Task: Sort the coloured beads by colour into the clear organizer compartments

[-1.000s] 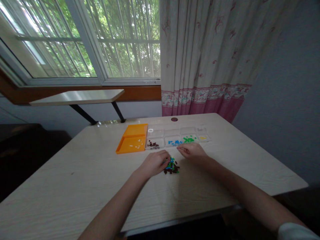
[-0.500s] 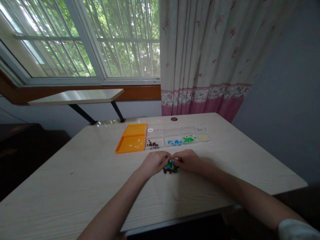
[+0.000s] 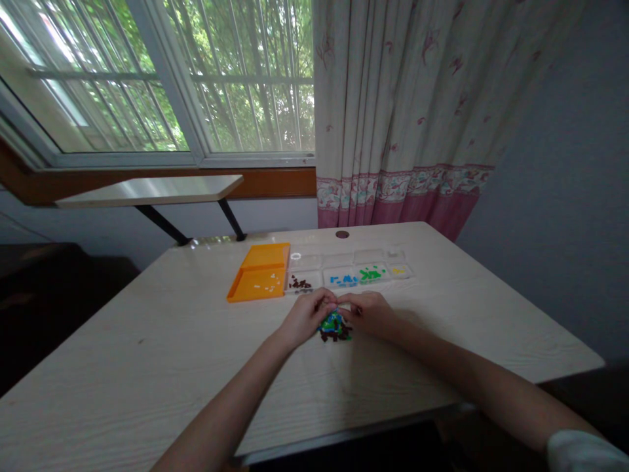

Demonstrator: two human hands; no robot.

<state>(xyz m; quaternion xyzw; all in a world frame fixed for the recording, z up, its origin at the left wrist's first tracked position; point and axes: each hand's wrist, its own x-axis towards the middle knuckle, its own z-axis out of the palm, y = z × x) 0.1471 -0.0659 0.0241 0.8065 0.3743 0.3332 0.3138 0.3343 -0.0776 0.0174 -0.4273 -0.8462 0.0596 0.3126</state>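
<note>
A small cluster of green, blue and dark brown pieces (image 3: 334, 326) lies on the table between my hands. My left hand (image 3: 308, 316) is at its left upper side, fingers bent and closed. From the right, my right hand (image 3: 366, 311) reaches over its upper edge, with the fingers pressed together. The fingertips of both hands meet just above the cluster. Whatever they pinch is too small or hidden to name.
Beyond my hands, an orange open box (image 3: 236, 284) holds small white pieces. Beside it, clear trays (image 3: 322, 278) hold brown, blue, green and yellow pieces. A raised shelf (image 3: 157, 189) stands at the back left of the table (image 3: 187, 367).
Both hands have shifted slightly away from me, toward the trays, and more of the green and blue part of the cluster shows. The boxes have not moved.
</note>
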